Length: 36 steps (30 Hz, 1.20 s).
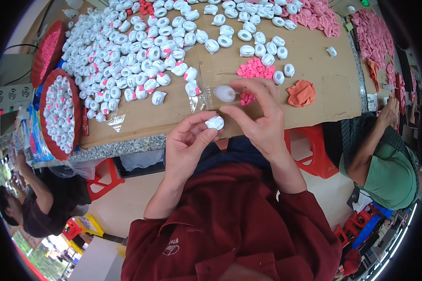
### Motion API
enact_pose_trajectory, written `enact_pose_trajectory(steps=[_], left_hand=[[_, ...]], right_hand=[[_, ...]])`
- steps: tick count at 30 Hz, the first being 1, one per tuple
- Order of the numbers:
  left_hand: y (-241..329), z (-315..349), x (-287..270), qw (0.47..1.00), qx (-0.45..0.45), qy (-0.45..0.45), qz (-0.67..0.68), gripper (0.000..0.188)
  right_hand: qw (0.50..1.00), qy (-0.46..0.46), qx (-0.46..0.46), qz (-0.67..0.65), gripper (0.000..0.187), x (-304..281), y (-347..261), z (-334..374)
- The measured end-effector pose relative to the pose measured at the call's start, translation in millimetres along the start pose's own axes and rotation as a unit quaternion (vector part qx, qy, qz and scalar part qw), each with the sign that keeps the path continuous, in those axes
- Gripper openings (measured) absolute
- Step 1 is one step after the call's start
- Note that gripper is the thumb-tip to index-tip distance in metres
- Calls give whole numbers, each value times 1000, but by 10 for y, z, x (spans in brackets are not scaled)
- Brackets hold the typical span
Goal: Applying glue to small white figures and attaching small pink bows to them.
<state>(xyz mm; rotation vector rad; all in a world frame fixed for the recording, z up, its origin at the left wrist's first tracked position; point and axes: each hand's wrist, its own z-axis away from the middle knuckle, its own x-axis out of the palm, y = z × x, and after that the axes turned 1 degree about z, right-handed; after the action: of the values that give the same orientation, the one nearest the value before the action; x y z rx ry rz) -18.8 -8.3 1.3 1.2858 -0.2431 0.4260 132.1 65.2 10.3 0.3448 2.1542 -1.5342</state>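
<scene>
My left hand [188, 140] is closed around a small rounded white plastic piece [214, 122], pinched between thumb and fingers. To its right, my right hand [263, 114] is curved, with thumb and index finger apart and nothing visible gripped between them. A translucent egg-shaped white bottle [224, 93] is just beyond those fingertips; whether the index finger touches it cannot be told. Several small pink pieces [247, 98] show behind the right hand, and a larger heap of pink pieces [255, 70] lies farther out. A crumpled orange-pink cloth or rubber piece [301, 93] rests right of that hand.
A cardboard-covered table [323, 110] carries a large spread of white pieces [140, 51], some with pink bows. At left stand a red tray of white pieces [73, 117] and another of pink bits [56, 42]. Pink soft pieces [314, 18] lie far right. People sit on both sides.
</scene>
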Motion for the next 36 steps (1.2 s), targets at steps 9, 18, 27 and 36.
enact_pose_trajectory(steps=[9,18,27,36], left_hand=[[-1,-13,24,1000,-1,-13,-20,30],[20,12,103,1000,18,6,-13,29],[-50,21,179,995,83,-3,-63,26],[-62,25,119,995,65,-29,-67,25]], right_hand=[[981,33,-59,181,13,-147,95,108],[990,37,-87,109,10,-126,15,112],[994,-10,-95,44,20,-138,-146,259],[997,-50,43,-44,16,-253,-131,226]])
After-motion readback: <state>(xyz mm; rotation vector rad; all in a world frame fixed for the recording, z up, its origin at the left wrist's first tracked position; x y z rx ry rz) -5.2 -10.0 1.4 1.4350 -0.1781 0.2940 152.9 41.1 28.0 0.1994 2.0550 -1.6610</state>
